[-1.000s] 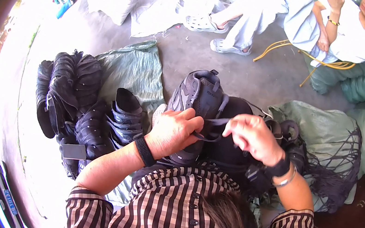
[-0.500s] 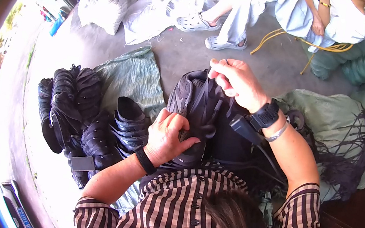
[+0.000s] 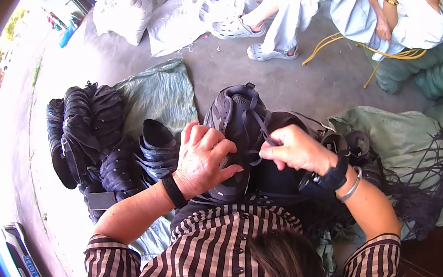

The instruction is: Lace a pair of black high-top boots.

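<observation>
Pinching a lace (image 3: 263,127) is the right hand (image 3: 302,150), while the left hand (image 3: 200,159) clasps the dark sneaker (image 3: 221,115) in front of the checked shirt (image 3: 200,249), lacing seemingly partway done, slack left to thread.

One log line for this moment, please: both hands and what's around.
left hand: on shoe | right hand: pinching lace | left side: dark shoe parts | right side: green sack

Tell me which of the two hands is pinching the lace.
The right hand: its fingertips close on the dark lace running from the shoe. The left hand lies against the shoe, thumb spread from its fingers.
</observation>
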`<state>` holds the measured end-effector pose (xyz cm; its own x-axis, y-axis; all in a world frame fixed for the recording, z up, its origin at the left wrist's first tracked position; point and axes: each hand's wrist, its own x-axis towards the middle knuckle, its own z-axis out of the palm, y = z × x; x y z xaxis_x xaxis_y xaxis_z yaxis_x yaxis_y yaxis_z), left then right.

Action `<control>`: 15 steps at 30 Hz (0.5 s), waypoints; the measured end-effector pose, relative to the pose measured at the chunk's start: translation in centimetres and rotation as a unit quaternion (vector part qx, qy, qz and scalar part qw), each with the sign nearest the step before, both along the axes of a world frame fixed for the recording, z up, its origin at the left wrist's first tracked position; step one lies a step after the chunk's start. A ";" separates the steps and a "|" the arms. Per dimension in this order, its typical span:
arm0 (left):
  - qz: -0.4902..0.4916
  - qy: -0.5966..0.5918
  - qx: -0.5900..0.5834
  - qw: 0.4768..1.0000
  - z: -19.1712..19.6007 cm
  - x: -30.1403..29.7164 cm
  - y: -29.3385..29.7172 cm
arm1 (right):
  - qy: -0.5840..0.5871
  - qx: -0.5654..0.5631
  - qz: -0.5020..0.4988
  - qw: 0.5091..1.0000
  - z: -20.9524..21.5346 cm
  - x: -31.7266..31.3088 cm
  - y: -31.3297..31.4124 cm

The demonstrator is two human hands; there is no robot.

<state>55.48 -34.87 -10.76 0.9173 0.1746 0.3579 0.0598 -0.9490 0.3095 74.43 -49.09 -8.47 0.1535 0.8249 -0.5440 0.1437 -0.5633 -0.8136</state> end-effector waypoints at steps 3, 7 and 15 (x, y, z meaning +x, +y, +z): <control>-0.007 0.011 -0.015 1.000 0.2 0.4 -0.3 | 0.047 -0.004 -0.059 0.997 -1.0 -1.7 -0.8; -0.030 0.048 -0.075 0.996 -0.3 0.6 -0.1 | 0.107 0.042 -0.121 0.986 -1.1 -2.7 -0.9; -0.046 0.030 -0.024 0.998 -0.5 -0.7 -0.7 | 0.031 0.161 0.023 0.986 -0.4 -0.9 0.3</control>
